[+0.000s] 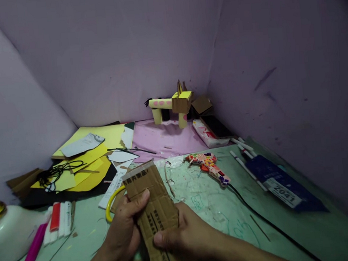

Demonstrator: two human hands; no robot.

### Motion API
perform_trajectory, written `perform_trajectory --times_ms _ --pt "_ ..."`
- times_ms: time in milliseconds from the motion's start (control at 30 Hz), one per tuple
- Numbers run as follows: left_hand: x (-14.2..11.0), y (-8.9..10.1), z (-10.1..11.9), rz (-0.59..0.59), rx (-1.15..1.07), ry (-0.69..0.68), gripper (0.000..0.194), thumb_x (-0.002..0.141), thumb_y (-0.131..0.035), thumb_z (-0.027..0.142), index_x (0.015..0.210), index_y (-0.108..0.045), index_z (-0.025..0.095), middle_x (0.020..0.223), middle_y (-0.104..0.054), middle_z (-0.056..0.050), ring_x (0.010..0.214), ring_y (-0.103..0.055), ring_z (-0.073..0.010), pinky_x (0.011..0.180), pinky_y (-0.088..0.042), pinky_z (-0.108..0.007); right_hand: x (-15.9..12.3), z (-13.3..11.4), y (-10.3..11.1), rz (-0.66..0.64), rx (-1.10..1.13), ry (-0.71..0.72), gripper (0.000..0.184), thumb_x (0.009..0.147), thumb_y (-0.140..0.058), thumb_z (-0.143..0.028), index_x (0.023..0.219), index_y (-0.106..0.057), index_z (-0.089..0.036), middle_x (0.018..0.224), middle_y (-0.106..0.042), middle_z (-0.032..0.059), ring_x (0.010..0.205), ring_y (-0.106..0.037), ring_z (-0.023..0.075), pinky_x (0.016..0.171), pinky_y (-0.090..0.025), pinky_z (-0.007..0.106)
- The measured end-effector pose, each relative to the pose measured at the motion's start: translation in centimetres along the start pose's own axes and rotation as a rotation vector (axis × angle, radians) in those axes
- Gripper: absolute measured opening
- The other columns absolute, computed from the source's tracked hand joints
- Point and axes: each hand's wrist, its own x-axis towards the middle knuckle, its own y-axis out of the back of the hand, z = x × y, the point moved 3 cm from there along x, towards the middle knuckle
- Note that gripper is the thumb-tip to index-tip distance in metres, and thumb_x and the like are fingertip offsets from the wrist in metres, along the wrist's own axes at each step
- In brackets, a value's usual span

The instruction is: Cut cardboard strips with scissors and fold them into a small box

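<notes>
A strip of brown cardboard (152, 199) with black printing is held up between both hands, in the lower middle of the head view. My left hand (127, 220) grips its left edge, thumb flat on the front. Lower down on the right edge, my right hand (190, 228) is closed round it, its thumb pressed on the face. A yellow loop (108, 209), like a handle, shows behind my left hand; whether that hand touches it I cannot tell. More cardboard lies partly hidden below the strip.
A flower-patterned glue gun (210, 166) with a black cord lies right of centre. At the back stands a paper animal figure (162, 104). Paper sheets (88, 174) and black string pile up left, above several markers (55, 220). A blue packet (284, 186) lies right.
</notes>
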Motion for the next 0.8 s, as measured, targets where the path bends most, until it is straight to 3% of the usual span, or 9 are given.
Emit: perform_trajectory --times_ms 267,400,567,800 --pt "-0.06 -0.07 0.31 0.101 0.051 -0.098 0.033 0.045 -0.085 0.022 0.069 -0.064 0.014 0.056 -0.068 0.000 0.049 -0.066 -0.0207 0.051 -0.057 -0.031 0.26 0.33 0.12 -0.028 -0.069 -0.064 0.030 0.056 -0.074 -0.023 0.085 -0.072 -0.016 0.072 -0.069 0.0011 0.062 -0.061 0.0145 0.061 -0.048 0.026" --pt "0.01 0.05 0.18 0.059 0.022 -0.078 0.031 0.050 -0.084 0.021 0.074 -0.065 0.014 0.058 -0.069 -0.001 0.049 -0.065 -0.0195 0.051 -0.056 -0.031 0.16 0.31 0.30 -0.017 -0.056 -0.102 0.030 0.053 -0.075 -0.024 0.082 -0.071 -0.016 0.070 -0.069 0.0014 0.060 -0.061 0.0151 0.060 -0.048 0.027" --pt "-0.14 0.13 -0.11 -0.025 0.034 -0.110 0.023 0.059 -0.080 0.022 0.075 -0.066 0.014 0.060 -0.070 -0.002 0.052 -0.064 -0.0177 0.052 -0.054 -0.029 -0.13 0.10 0.08 -0.138 -0.033 -0.078 0.035 0.058 -0.075 -0.030 0.089 -0.070 -0.015 0.077 -0.070 0.0038 0.067 -0.064 0.0185 0.069 -0.050 0.032" --pt "-0.32 0.13 0.46 -0.022 0.121 -0.230 0.025 0.059 -0.080 0.026 0.076 -0.068 0.011 0.062 -0.070 -0.003 0.053 -0.062 -0.0165 0.051 -0.052 -0.027 0.14 -0.30 -0.41 -0.286 -0.079 -0.070 0.044 0.063 -0.075 -0.038 0.099 -0.068 -0.015 0.087 -0.070 0.0078 0.079 -0.066 0.0225 0.071 -0.050 0.030"
